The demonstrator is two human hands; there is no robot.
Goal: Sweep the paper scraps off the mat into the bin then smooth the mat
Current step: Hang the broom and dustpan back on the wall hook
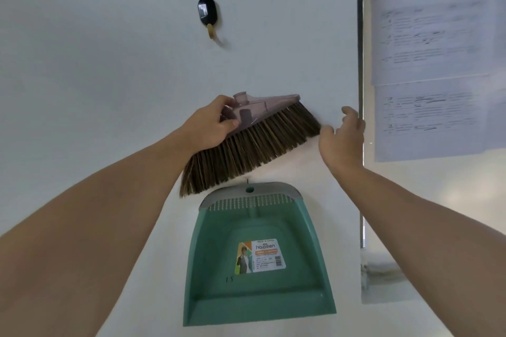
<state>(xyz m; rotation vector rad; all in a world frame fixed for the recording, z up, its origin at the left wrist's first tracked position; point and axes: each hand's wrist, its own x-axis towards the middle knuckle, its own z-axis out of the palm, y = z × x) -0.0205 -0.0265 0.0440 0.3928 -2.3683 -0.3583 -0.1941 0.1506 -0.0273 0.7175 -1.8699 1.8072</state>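
A broom head with a translucent pinkish plastic top and long brown bristles is held tilted against a white wall, with no handle in its socket. My left hand grips the left end of its plastic top. My right hand is open just right of the bristle tips, fingers spread, not clearly touching them. Below the broom head a green dustpan with a grey rim and a label hangs flat on the wall. No mat, paper scraps or bin are in view.
A black oval wall hook with a tan peg sits above the broom head. A metal strip runs down the wall at the right, with printed sheets posted beyond it.
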